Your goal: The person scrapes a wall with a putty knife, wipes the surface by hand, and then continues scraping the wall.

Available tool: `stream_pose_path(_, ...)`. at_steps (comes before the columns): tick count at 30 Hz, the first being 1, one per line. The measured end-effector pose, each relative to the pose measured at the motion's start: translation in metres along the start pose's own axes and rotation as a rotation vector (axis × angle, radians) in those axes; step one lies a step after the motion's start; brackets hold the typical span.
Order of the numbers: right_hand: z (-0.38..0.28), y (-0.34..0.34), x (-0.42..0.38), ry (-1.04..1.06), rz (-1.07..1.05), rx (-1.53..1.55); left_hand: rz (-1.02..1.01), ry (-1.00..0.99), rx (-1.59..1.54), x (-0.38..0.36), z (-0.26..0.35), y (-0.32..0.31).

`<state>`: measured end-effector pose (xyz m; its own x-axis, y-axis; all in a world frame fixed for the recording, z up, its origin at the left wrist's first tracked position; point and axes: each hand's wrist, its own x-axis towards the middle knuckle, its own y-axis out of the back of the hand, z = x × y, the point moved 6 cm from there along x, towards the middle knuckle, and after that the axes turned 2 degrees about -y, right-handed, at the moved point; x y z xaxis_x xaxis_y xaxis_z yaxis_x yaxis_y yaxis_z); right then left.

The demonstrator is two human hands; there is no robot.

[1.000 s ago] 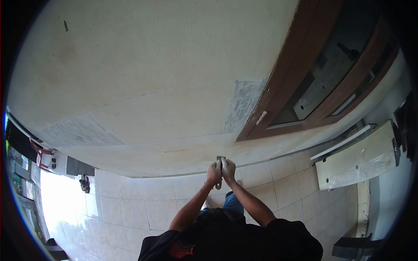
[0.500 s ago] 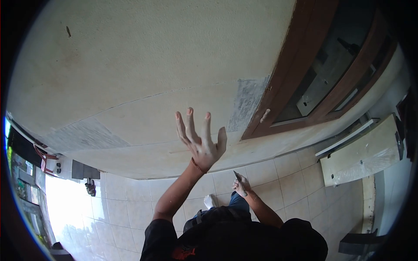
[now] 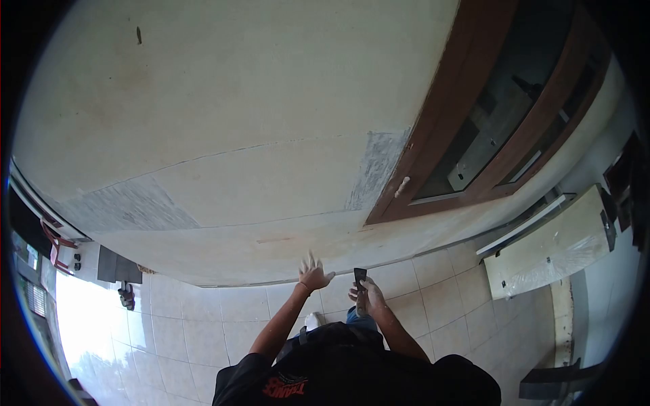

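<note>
Low in front of the wall, my left hand (image 3: 313, 277) is held with its fingers spread and nothing in it. My right hand (image 3: 371, 296) is wrapped round a scraper (image 3: 360, 276), its dark flat blade pointing up towards the wall and its handle partly hidden by my fingers. Both hands look dusted with white. The cream wall (image 3: 264, 183) carries a grey roughened patch (image 3: 382, 166) beside the door frame and another grey patch (image 3: 135, 206) at the left. A thin drawn or cut line joins the two patches along the top, with a fainter one below.
A brown-framed glass door or window (image 3: 433, 135) stands to the right. Beyond it a plastic-wrapped cream panel (image 3: 548, 250) leans at the right. Tiled floor (image 3: 203, 325) runs below; sandals (image 3: 126, 296) and a red chair (image 3: 57, 247) are at the left.
My left hand has dropped from in front of the wall to near waist height, still spread. My right hand has turned the scraper so its flat blade shows. The view has shifted slightly.
</note>
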<state>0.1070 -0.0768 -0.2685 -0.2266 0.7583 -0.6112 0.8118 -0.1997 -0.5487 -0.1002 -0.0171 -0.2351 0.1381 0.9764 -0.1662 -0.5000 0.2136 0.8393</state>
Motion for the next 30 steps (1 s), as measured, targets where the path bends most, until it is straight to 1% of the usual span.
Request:
stream_pose_path(1, -0.005, -0.007, -0.01, -0.013, 0.0, -0.029, -0.558, 0.079, -0.383, -0.006, -0.026, -0.051)
stream_pose_path(2, -0.009, -0.013, -0.017, -0.032, -0.002, -0.061, -0.552, 0.126, -0.472, -0.023, -0.025, -0.046)
stream_pose_path(3, -0.01, -0.017, -0.019, -0.052, -0.009, -0.092, -0.542, 0.176, -0.561, -0.047, -0.014, -0.027)
stream_pose_path(5, -0.008, -0.021, -0.02, -0.107, 0.008, -0.159, -0.377, 0.197, -0.66, -0.065, -0.018, -0.014)
stream_pose_path(6, -0.007, -0.027, -0.022, -0.132, -0.052, -0.17, -0.226, 0.163, -0.664, -0.065, -0.027, -0.013)
stream_pose_path(7, -0.008, -0.035, -0.024, -0.151, -0.109, -0.181, -0.076, 0.125, -0.664, -0.068, -0.027, 0.001)
stream_pose_path(8, -0.008, -0.044, -0.025, -0.176, -0.146, -0.156, 0.035, 0.147, -0.734, -0.072, -0.03, 0.011)
stream_pose_path(11, -0.012, -0.08, -0.036, -0.226, -0.239, -0.113, 0.149, 0.106, -0.835, -0.08, -0.032, 0.033)
stream_pose_path(13, -0.02, -0.105, -0.042, -0.236, -0.301, -0.142, 0.169, 0.146, -0.862, -0.093, -0.015, 0.051)
stream_pose_path(17, -0.043, -0.137, -0.047, -0.293, -0.306, -0.226, 0.215, 0.186, -0.828, -0.107, 0.023, 0.074)
stream_pose_path(18, -0.053, -0.145, -0.049, -0.301, -0.299, -0.259, 0.199, 0.159, -0.855, -0.107, 0.034, 0.079)
stream_pose_path(19, -0.063, -0.15, -0.05, -0.314, -0.294, -0.296, 0.251, 0.127, -0.856, -0.105, 0.045, 0.081)
stream_pose_path(20, -0.073, -0.154, -0.049, -0.328, -0.275, -0.349, 0.309, 0.096, -0.856, -0.102, 0.056, 0.083)
stream_pose_path(21, -0.083, -0.159, -0.048, -0.34, -0.304, -0.353, 0.369, 0.068, -0.852, -0.098, 0.067, 0.087)
stream_pose_path(22, -0.093, -0.161, -0.047, -0.356, -0.333, -0.357, 0.366, 0.05, -0.862, -0.093, 0.08, 0.093)
stream_pose_path(24, -0.112, -0.161, -0.04, -0.382, -0.389, -0.383, 0.424, 0.018, -0.837, -0.079, 0.102, 0.099)
stream_pose_path(26, -0.132, -0.158, -0.033, -0.394, -0.363, -0.434, 0.464, -0.022, -0.833, -0.06, 0.124, 0.103)
stream_pose_path(28, -0.156, -0.16, -0.027, -0.366, -0.307, -0.533, 0.536, 0.004, -0.831, -0.04, 0.145, 0.101)
stream_pose_path(30, -0.177, -0.165, -0.022, -0.323, -0.319, -0.606, 0.601, 0.027, -0.793, -0.019, 0.164, 0.102)
